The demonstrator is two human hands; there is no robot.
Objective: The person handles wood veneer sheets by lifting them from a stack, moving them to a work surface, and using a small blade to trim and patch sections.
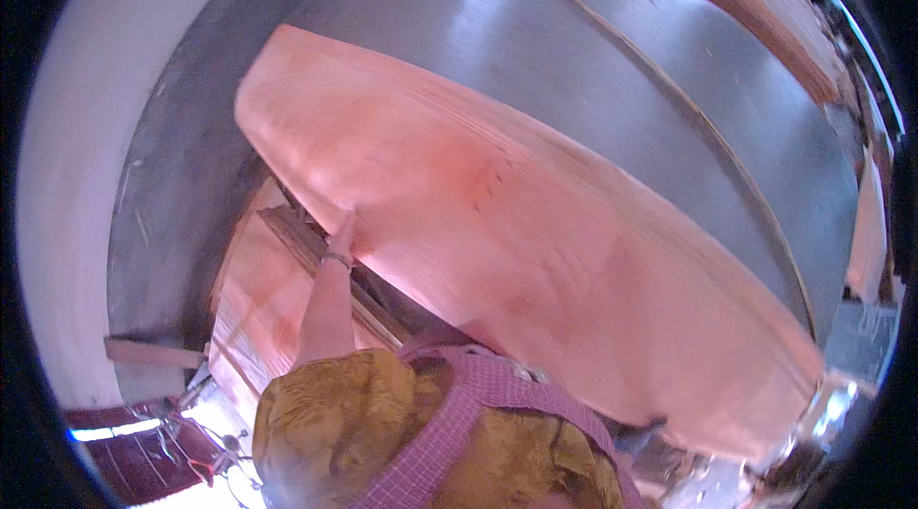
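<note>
You face a broad grey metal surface (593,59). A pale wall (67,184) curves at your left. Wooden boards (755,2), perhaps stacked, lie beyond.

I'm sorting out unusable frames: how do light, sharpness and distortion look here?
Head view: the big thin wood sheet is washed pink and soft with blur; pale glare streaks the grey metal surface; blown-out white at the lower left; straight edges bow toward the black fisheye rim; left hand small and blurred; right hand out of sight.

broad veneer sheet (535,251) blocks the middle; bare metal table (612,78) beyond lies open.
</note>
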